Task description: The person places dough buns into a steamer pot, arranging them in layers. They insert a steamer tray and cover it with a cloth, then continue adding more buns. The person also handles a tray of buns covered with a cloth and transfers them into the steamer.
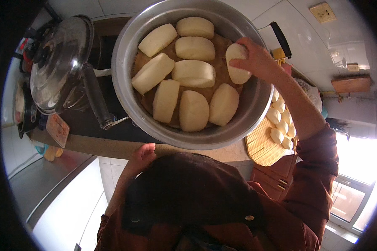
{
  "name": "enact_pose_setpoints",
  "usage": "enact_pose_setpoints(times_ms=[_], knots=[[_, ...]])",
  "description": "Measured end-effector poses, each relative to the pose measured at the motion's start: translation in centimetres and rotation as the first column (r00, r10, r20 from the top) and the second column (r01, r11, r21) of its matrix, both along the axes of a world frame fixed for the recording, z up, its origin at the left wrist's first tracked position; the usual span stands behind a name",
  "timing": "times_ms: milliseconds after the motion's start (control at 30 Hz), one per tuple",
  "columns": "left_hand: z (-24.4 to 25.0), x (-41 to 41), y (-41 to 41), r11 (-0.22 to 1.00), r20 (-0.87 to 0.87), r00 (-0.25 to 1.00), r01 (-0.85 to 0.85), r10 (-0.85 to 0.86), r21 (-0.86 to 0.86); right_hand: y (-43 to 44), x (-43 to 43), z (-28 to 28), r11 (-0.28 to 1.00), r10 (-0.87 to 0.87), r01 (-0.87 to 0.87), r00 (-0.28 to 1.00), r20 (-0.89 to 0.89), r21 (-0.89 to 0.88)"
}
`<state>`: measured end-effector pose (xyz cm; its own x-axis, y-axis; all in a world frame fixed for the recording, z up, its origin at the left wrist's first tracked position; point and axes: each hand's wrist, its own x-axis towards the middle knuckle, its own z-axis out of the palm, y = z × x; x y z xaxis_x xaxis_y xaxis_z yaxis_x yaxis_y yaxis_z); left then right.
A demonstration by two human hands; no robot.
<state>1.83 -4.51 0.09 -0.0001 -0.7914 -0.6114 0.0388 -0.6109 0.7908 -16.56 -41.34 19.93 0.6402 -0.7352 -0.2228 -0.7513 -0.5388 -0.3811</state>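
Note:
My right hand (254,59) grips a pale dough bun (235,73) at the right side of a large round metal pot (122,81), the thumb on one face and the fingers over the far end. Several more thick, block-shaped buns (193,73) sit in the pot on a brown, wrinkled liner cloth (221,40), most with gaps between them. Below the pot's rim, at the counter's front edge, my left hand (144,153) is loosely curled with nothing visible in it.
On the left, a glass lid (61,62) leans on edge beside a pan's black handle (95,97). A shallow container (58,129) lies near the counter's edge (94,147). To the right, a slatted mat (260,147) overhangs the edge, carrying several small dough pieces (282,127). The pot's handle (281,39) sticks out.

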Motion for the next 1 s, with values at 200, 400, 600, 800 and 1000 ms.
enact_pose_setpoints(times_ms=[200, 400, 600, 800, 1000], knots=[[-0.9, 0.1, 0.2, 1.000, -0.052, 0.999, -0.007, 0.006, -0.029, -1.2, 0.9, 0.3, 0.979, 0.201, -0.203, 0.975, -0.094, -0.010], [-0.6, 0.2, 0.0, 1.000, -0.060, 0.998, -0.006, 0.004, -0.031, -2.2, 2.6, -2.8, 0.944, 0.321, -0.320, 0.822, -0.470, 0.083], [-1.0, 0.4, 0.7, 0.998, 0.000, 0.999, -0.052, 0.052, -0.021, -2.3, 0.8, -4.0, 0.941, 0.322, -0.338, 0.860, -0.396, 0.033], [-2.1, 0.4, 1.1, 0.992, -0.057, 0.995, -0.084, 0.078, -0.096, -0.5, 2.0, -2.1, 0.921, 0.387, -0.346, 0.852, -0.351, 0.177], [-0.6, 0.5, 0.6, 0.996, -0.068, 0.995, -0.073, 0.069, -0.057, -1.4, 0.7, -1.5, 0.922, 0.383, -0.385, 0.898, -0.214, 0.038]])
